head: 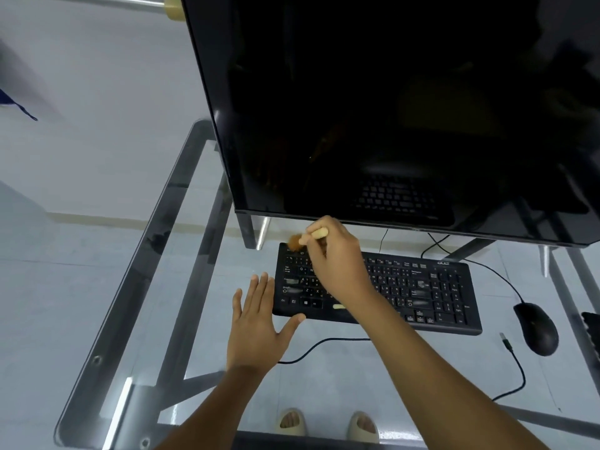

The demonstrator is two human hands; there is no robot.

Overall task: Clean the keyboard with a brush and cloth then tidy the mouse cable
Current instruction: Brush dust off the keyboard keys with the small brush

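Glass desk, keyboard mid-desk. Right hand clamped on brush over keyboard's far-left corner. Left hand spread flat, thumb touching keyboard's near-left corner.

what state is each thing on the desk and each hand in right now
monitor: screen dark
keyboard: flat on glass desk
brush: bristles at keyboard's far left corner
right hand: gripping brush
left hand: open, thumb touching keyboard
mouse: untouched
USB plug: unplugged

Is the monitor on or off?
It looks off. The monitor screen is dark all over, showing only reflections of the keyboard beneath it.
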